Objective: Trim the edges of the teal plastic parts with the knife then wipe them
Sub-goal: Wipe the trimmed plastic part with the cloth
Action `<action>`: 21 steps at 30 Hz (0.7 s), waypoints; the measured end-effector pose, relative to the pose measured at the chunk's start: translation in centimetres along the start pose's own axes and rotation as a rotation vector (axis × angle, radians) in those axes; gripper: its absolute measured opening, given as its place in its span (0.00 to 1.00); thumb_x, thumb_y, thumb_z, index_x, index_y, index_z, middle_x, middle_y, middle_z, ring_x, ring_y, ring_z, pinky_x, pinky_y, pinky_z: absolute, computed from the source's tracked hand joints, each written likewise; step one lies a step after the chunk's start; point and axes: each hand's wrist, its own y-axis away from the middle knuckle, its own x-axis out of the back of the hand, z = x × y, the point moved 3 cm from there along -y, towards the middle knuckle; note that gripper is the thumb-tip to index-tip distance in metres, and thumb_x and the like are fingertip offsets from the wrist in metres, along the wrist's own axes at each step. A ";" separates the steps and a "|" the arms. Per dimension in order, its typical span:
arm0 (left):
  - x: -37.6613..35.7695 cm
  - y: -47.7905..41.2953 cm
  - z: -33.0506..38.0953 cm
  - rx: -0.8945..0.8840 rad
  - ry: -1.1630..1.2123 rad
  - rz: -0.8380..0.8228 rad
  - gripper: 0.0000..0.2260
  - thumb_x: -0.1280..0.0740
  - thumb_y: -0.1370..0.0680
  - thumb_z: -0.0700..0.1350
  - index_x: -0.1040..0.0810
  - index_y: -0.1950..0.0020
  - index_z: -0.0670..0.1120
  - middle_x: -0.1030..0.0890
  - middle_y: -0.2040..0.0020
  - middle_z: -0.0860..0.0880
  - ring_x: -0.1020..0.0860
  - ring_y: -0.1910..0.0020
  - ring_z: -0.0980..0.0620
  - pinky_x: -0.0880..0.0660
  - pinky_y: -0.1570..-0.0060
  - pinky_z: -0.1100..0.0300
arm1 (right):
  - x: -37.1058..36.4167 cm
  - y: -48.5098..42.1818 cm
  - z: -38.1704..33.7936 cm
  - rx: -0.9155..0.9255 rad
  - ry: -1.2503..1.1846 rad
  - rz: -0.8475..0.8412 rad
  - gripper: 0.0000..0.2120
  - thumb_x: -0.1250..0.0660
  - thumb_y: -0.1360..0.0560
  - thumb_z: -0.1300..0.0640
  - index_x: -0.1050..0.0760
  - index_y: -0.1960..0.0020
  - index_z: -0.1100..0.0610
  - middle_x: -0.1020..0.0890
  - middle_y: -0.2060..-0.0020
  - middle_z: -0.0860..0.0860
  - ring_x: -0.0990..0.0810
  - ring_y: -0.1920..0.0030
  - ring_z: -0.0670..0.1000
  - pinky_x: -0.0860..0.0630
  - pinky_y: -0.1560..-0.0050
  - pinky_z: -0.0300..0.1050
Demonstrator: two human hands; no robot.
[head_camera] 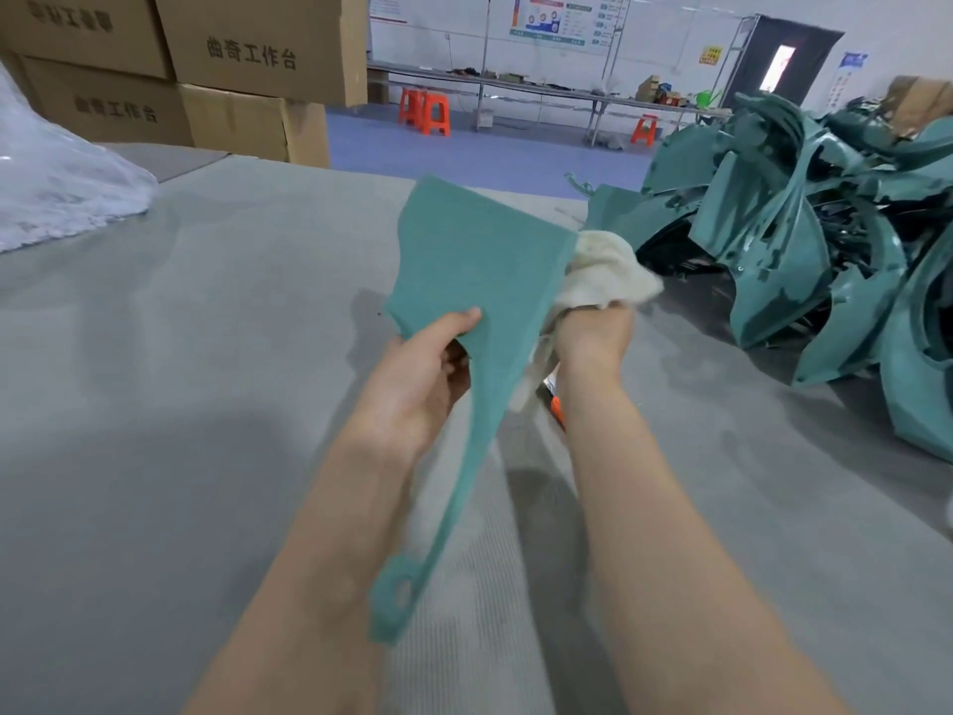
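One part in work: I see the teal part (464,260) held up above the grey table (206,353), broad end away from me, narrow looped tail hanging toward me.
Grip, left: the left hand (412,384) pinches the part's near-left edge, thumb (454,322) flat on the upper face, fingers curled beneath.
Grip, right: the right hand (593,338) holds the white cloth (608,270) bunched against the part's right edge; its fingers are buried in the cloth, so I cannot tell how they lie.
Handling: I judge the part light, thin, somewhat flexible and smooth enough to slip.
Hold point: I would grip the broad panel's edge, never the tail.
Stock: the pile of teal parts (804,240) lies on the table, right.
Orange item (557,409): below the right wrist; possibly the knife, too hidden to tell.
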 end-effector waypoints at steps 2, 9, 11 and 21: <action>0.1 -0.2 0.5 -0.055 0.024 0.028 0.07 0.35 0.23 0.36 0.21 0.48 0.45 0.15 0.61 0.50 0.17 0.64 0.56 0.21 0.66 0.63 | 1.0 -1.4 0.6 -0.114 -0.219 -0.008 0.07 0.43 0.20 0.65 0.28 0.45 0.62 0.19 0.52 0.60 0.21 0.64 0.53 0.20 0.63 0.46; 0.5 -0.2 1.0 -0.134 0.064 0.059 0.07 0.35 0.22 0.36 0.21 0.49 0.47 0.15 0.62 0.52 0.18 0.66 0.57 0.23 0.68 0.65 | 3.7 -0.9 2.1 0.012 0.113 -0.135 0.18 0.43 0.23 0.64 0.28 0.37 0.50 0.21 0.54 0.48 0.21 0.62 0.44 0.27 0.65 0.34; 0.5 -0.3 1.0 -0.137 0.077 0.058 0.07 0.35 0.22 0.36 0.21 0.50 0.46 0.15 0.61 0.51 0.17 0.65 0.56 0.22 0.67 0.64 | 3.9 0.4 2.3 0.057 0.226 -0.199 0.19 0.45 0.24 0.67 0.22 0.43 0.52 0.18 0.53 0.49 0.20 0.56 0.48 0.23 0.56 0.38; 0.2 -0.3 0.6 -0.255 0.123 0.191 0.08 0.36 0.22 0.34 0.23 0.49 0.46 0.16 0.59 0.52 0.17 0.63 0.57 0.22 0.65 0.65 | 0.0 5.1 1.2 -0.023 -0.285 -0.547 0.16 0.43 0.21 0.47 0.18 0.46 0.51 0.16 0.46 0.50 0.20 0.42 0.48 0.28 0.35 0.51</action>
